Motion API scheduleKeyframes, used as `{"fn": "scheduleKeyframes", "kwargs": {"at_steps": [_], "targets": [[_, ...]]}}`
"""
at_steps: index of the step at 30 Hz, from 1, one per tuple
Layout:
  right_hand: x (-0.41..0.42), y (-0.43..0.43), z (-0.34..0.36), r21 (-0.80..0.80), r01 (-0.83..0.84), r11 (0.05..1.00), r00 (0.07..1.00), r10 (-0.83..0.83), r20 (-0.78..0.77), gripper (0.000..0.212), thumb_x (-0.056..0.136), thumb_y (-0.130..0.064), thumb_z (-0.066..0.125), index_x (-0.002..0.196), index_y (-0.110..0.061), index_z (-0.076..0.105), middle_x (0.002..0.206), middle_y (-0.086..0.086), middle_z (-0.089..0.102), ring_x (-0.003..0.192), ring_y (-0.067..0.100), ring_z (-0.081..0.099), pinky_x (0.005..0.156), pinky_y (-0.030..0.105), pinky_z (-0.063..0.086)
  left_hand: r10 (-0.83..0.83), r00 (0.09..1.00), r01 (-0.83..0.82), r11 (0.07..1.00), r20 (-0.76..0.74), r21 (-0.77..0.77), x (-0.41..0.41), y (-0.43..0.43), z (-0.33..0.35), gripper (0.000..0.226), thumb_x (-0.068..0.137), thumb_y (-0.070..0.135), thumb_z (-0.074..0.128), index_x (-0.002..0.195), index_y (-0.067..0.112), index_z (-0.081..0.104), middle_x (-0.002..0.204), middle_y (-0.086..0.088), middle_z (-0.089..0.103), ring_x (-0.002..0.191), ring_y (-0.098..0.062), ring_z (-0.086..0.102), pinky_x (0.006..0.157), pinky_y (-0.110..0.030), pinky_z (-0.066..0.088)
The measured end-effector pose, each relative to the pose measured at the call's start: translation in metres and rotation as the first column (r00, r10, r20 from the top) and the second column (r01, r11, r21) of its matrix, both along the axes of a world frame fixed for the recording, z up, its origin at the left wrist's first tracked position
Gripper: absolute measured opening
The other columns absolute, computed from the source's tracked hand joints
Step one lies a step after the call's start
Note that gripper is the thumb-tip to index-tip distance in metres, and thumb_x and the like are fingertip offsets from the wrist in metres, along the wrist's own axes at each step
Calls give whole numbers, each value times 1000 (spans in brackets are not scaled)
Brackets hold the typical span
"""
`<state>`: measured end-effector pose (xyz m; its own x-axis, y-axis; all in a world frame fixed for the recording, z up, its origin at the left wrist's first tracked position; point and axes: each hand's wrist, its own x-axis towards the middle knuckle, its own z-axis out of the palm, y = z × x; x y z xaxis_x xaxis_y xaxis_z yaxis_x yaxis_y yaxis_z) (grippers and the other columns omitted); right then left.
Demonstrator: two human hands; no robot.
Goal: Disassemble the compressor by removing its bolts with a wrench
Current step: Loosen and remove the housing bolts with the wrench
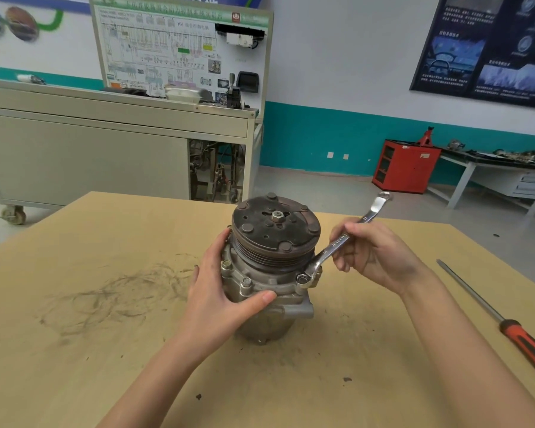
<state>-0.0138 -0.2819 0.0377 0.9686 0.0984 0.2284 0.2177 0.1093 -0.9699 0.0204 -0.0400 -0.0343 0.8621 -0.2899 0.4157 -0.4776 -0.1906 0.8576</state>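
Observation:
The compressor stands upright on the wooden table, its dark rusty pulley face up with a centre nut. Bolts sit around its grey flange; one faces me. My left hand wraps the left side of the body, thumb across the front. My right hand holds the shaft of a shiny ring wrench. The wrench's lower ring end sits over a bolt on the flange's right front. Its other end points up and to the right.
A long screwdriver with a red and black handle lies on the table at the right. Dark smudges mark the table left of the compressor. Beyond the table stand a grey training bench, a red cabinet and a side table.

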Motion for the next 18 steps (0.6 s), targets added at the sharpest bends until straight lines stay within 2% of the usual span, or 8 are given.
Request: {"fn": "scheduleKeyframes", "kwargs": {"at_steps": [1,3,5,7,9,13,15,18], "targets": [[-4,-2,3,-19,4,1000,1000,-3,14,35,95,-29,49,76,-11,72,73,14,68,57,23,65,50,25,52,1,1000,-1,1000,-2,0,0,0,1,93,51,73,67,129,63,17,145,24,36,138,-7,35,117,-50,25],[-17,-5,9,-1,36,999,997,-36,62,36,90,-39,49,78,-13,71,93,17,71,68,28,70,58,27,57,7,1000,-7,1000,0,6,-1,0,1,93,51,74,66,129,63,17,145,24,35,138,-7,34,117,-51,24],[-34,-1,12,40,165,985,972,-170,160,38,85,-44,46,73,-17,69,97,20,71,72,30,71,59,27,57,10,1000,-10,1000,0,11,-1,0,1,92,51,74,65,128,64,16,144,25,35,138,-6,34,117,-51,23],[-50,14,7,42,365,930,879,-359,313,38,86,-48,47,70,-20,68,87,17,72,70,32,71,58,27,57,8,1000,-8,1000,-1,12,0,0,1,92,51,74,65,128,64,15,144,25,35,138,-5,34,118,-51,23],[-63,38,-10,52,499,865,747,-460,480,36,90,-47,47,76,-21,67,85,10,73,70,30,72,60,28,58,10,1000,-10,1000,-1,9,1,0,0,92,51,73,66,128,64,15,145,24,35,138,-5,34,118,-51,23],[-77,84,-52,54,591,805,522,-433,735,25,98,-37,47,94,-23,67,98,-2,72,87,28,71,69,39,59,14,1000,-14,1000,5,9,1,0,0,92,51,74,65,128,64,16,143,25,36,138,-6,35,117,-52,24],[-79,96,-64,20,643,765,468,-414,781,28,99,-35,46,100,-15,66,103,3,71,95,27,69,71,45,58,19,1000,-19,1000,14,8,1,-1,0,92,51,74,65,129,62,17,140,31,35,137,-5,35,117,-51,23],[-81,106,-74,-29,700,714,433,-392,812,28,100,-32,45,101,-10,63,111,4,69,98,22,69,78,37,57,17,1000,-17,1000,24,-2,1,-1,0,91,51,74,65,128,61,19,137,38,29,138,-4,33,118,-51,22]]}}
